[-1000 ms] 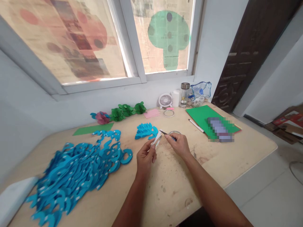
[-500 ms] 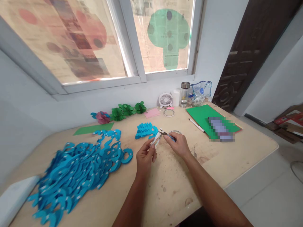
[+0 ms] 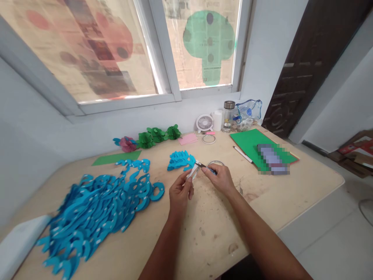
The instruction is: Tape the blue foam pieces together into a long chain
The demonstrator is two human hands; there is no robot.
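Observation:
My left hand (image 3: 181, 191) pinches a strip of white tape (image 3: 192, 170) between thumb and fingers, over the middle of the table. Beside the strip, a thin pale loop, possibly the edge of a tape roll, shows between the hands. Scissors with dark blades (image 3: 201, 165) and blue handles are gripped in my right hand (image 3: 220, 179). Their blades look nearly closed at the strip's upper end. Just behind the tips lies a small bunch of blue cut paper (image 3: 178, 160). To the left, a large heap of blue paper rings (image 3: 107, 210) carries small white squares.
A tape roll (image 3: 208, 139), pink paper (image 3: 188, 139), a small fan (image 3: 204, 123) and a glass bottle (image 3: 229, 116) stand along the wall. Green and pink paper flowers (image 3: 157, 135) lie at the back. To the right are a green board (image 3: 247, 140), a pen (image 3: 243, 154) and a blurred-out object.
The scissor blades have come together on the white strip, having been apart before. Both hands stay almost in place; the view has shifted slightly.

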